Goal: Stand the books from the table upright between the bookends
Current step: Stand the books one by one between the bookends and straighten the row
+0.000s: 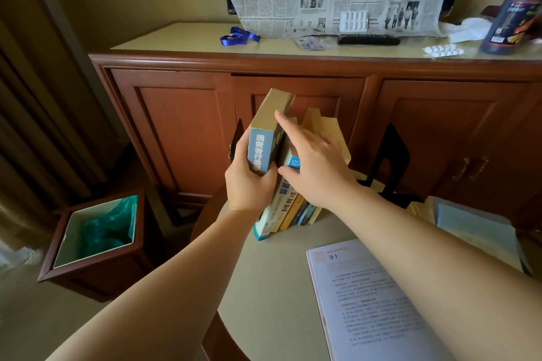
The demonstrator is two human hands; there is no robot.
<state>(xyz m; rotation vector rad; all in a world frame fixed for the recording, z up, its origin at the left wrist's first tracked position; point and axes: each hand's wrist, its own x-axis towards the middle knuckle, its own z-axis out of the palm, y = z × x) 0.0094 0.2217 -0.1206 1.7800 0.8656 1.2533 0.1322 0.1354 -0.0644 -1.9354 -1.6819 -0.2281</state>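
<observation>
Past open book (390, 302), left hand (249, 182) gripping blue-spined book (264, 141), right hand (316, 167) spread against standing row (293, 208); next, lowering upright beside left bookend (236, 138)

Both arms reach forward; the left hand (249, 182) grips with curled fingers, the right hand (318, 164) spreads straight fingers.

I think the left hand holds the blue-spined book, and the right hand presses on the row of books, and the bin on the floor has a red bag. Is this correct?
Only the bag colour is wrong. The head view shows the left hand holding the blue-spined book, the right hand pressing on the row of books, but the bin has a green bag.
</observation>
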